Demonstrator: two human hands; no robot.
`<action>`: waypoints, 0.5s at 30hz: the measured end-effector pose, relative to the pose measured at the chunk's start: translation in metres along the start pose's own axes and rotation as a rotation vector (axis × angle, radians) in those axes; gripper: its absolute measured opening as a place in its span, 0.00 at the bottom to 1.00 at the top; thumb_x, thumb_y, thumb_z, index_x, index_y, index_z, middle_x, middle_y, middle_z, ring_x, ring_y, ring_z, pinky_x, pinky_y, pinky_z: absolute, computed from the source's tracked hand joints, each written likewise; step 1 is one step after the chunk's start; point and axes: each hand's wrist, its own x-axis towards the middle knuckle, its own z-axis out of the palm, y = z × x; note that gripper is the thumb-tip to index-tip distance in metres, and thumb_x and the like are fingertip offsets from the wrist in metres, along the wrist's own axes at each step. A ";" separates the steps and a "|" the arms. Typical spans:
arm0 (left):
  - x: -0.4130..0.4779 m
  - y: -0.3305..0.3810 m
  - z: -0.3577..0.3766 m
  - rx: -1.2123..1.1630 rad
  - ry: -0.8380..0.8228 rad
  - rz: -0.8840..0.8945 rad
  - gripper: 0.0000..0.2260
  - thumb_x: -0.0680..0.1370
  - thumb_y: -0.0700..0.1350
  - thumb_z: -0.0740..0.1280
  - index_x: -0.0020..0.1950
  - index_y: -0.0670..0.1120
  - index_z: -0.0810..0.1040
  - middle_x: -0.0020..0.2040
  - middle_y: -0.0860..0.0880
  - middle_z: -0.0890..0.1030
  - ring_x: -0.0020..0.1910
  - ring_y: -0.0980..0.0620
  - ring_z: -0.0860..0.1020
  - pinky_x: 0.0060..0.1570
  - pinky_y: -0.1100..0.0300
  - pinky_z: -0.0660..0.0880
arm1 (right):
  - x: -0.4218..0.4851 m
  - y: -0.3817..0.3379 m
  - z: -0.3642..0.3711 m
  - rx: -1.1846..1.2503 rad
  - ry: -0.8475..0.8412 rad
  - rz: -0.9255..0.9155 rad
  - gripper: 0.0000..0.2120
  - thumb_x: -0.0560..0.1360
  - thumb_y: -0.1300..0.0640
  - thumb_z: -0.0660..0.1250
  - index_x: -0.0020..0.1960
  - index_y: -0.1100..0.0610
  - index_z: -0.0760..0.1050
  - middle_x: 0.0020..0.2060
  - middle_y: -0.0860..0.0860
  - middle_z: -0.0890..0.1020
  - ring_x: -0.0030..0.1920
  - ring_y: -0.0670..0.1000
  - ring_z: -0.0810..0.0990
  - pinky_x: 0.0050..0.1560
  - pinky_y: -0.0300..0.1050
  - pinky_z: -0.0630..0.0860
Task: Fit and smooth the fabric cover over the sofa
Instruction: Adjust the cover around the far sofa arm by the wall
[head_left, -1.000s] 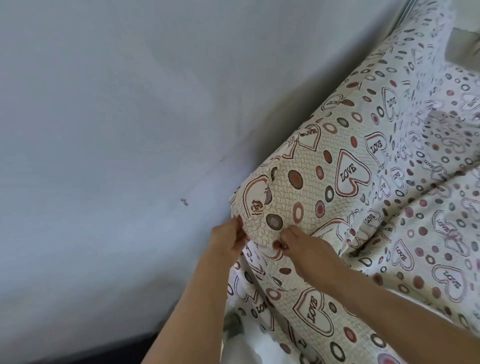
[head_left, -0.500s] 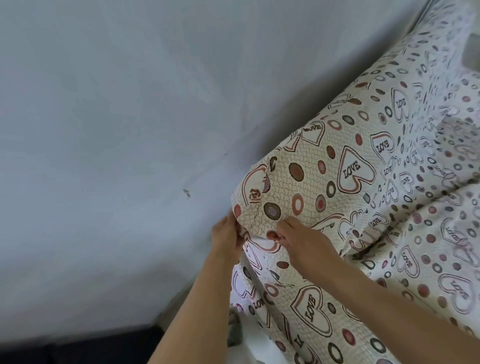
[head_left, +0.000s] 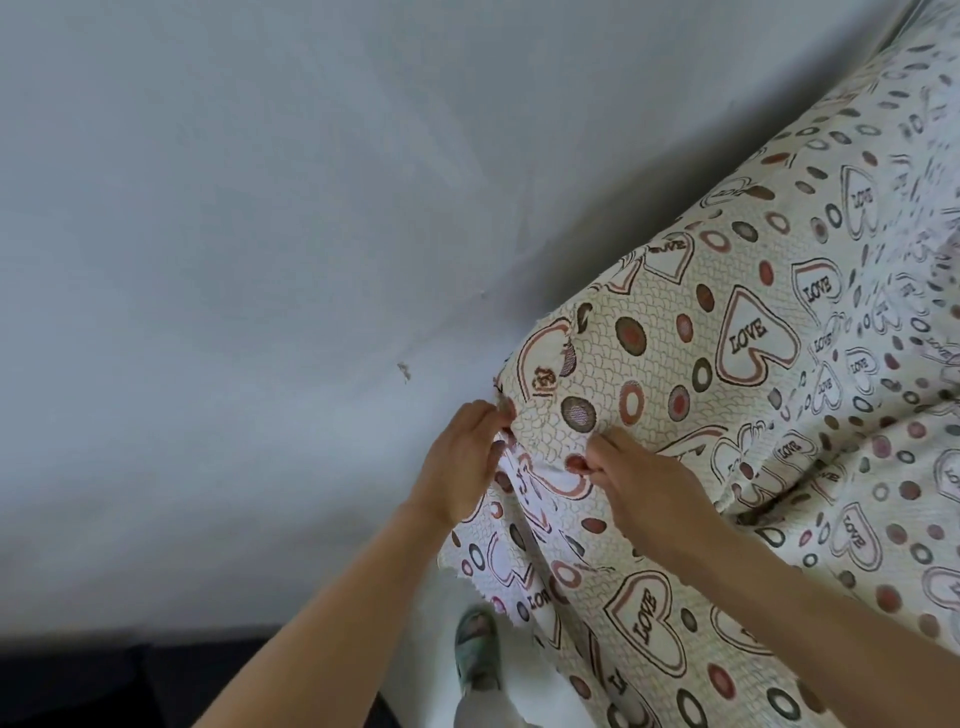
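A cream fabric cover (head_left: 727, 374) printed with "LOVE" hearts, dots and rings lies stretched over the sofa, whose own body is hidden beneath it. At the sofa's near corner by the wall, my left hand (head_left: 460, 462) pinches the cover's edge with curled fingers. My right hand (head_left: 639, 483) grips a fold of the same cover just to the right, fingertips dug into the cloth. A loose flap with a frayed edge (head_left: 498, 566) hangs down below both hands.
A plain grey-white wall (head_left: 234, 260) runs close behind the sofa corner, with a small chip (head_left: 404, 370) in its surface. Below the flap a foot in a pale green slipper (head_left: 475, 649) stands on the floor. A dark strip (head_left: 130, 680) lies at the bottom left.
The view has shifted slightly, and the sofa corner sits a little lower and farther right. Both hands stay at the corner fold, holding the cover as before.
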 end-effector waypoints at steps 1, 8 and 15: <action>0.003 -0.001 -0.005 0.033 0.023 0.043 0.08 0.72 0.35 0.70 0.50 0.42 0.79 0.47 0.46 0.78 0.47 0.45 0.75 0.42 0.54 0.76 | 0.000 -0.001 0.000 -0.005 0.001 -0.002 0.14 0.73 0.58 0.71 0.51 0.54 0.67 0.43 0.42 0.63 0.32 0.49 0.69 0.32 0.46 0.68; 0.025 -0.018 -0.028 0.281 -0.088 0.550 0.07 0.77 0.37 0.65 0.50 0.44 0.82 0.50 0.48 0.82 0.54 0.44 0.77 0.62 0.52 0.72 | -0.001 0.002 0.000 -0.038 0.042 -0.023 0.10 0.76 0.61 0.65 0.47 0.52 0.64 0.41 0.44 0.64 0.31 0.52 0.72 0.31 0.51 0.72; 0.035 0.002 -0.025 0.367 -0.203 0.486 0.14 0.64 0.33 0.72 0.43 0.49 0.83 0.45 0.53 0.84 0.47 0.49 0.80 0.52 0.59 0.77 | 0.002 -0.007 0.006 -0.244 0.043 -0.098 0.19 0.59 0.68 0.75 0.46 0.60 0.73 0.39 0.53 0.78 0.23 0.53 0.71 0.24 0.41 0.59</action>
